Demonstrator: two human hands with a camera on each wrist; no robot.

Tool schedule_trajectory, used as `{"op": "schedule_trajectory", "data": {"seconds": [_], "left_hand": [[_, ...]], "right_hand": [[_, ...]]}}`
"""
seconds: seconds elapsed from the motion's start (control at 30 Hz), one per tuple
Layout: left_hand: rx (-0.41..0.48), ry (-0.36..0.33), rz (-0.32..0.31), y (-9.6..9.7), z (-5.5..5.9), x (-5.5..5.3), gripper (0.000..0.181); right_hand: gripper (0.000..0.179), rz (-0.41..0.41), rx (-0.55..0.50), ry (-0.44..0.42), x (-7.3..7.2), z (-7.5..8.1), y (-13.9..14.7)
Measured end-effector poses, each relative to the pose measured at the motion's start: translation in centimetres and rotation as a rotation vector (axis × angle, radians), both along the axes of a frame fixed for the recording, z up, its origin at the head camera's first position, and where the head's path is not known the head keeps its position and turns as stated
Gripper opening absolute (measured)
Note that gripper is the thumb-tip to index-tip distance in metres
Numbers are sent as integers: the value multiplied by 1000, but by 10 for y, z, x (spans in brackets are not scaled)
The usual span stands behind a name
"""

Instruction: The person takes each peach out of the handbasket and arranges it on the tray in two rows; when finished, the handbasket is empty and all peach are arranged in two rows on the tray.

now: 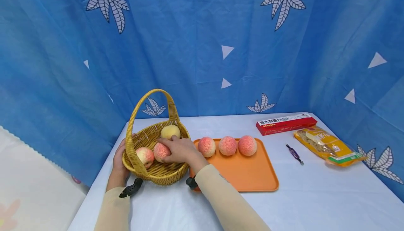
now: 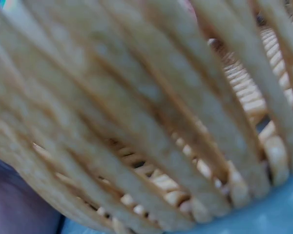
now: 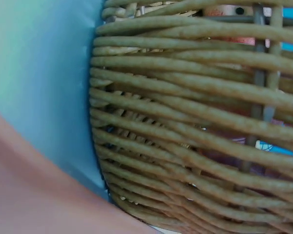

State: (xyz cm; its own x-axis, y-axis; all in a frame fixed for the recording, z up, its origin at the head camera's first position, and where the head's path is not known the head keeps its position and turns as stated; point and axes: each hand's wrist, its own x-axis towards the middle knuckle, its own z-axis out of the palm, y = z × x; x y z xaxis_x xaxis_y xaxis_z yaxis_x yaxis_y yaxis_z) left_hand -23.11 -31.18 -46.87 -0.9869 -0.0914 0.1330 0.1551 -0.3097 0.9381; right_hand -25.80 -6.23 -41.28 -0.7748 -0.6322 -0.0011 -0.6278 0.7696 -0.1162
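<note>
A woven basket point(image 1: 168, 179) with a tall arched handle stands on the left of the table. My left hand point(image 1: 120, 158) grips its left side, partly hidden behind the weave. Over the basket's right rim reaches my right hand point(image 1: 181, 151), with fingers and thumb around a speckled pink peach point(image 1: 161, 151) inside. Left of that peach lies a yellow-and-red peach point(image 1: 145, 156); behind it sits a pale yellow fruit point(image 1: 170, 131). Close-up basket weave point(image 2: 136, 107) fills the left wrist view. The right wrist view shows the basket's outer wall point(image 3: 185, 97), without the fingertips.
Right of the basket lies an orange tray point(image 1: 249, 175) with three pink peaches point(image 1: 227, 145) along its back edge. Farther right are a red pasta box point(image 1: 286, 124), a yellow pasta bag point(image 1: 328, 145) and a small purple wrapped item point(image 1: 294, 153). Blue curtains surround the table.
</note>
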Motion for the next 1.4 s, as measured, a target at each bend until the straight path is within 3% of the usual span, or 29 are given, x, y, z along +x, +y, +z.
{"op": "schedule_trajectory", "data": {"seconds": [0.17,0.37,0.67,1.4], "left_hand": [[30,16,-11,-1,-2,-1,38],[20,-13,15,-2,-4,-3,41],[31,-28,25,-3,-6,-2,45],[6,-40,30,-8,-8,3,44]], "right_hand": [[79,2,31,4,0,-1,-1],[79,0,23,31,-1,-5,-2],[76,16,-110,30,1,-4,2],[79,29,-252,57,12,-12,9]]}}
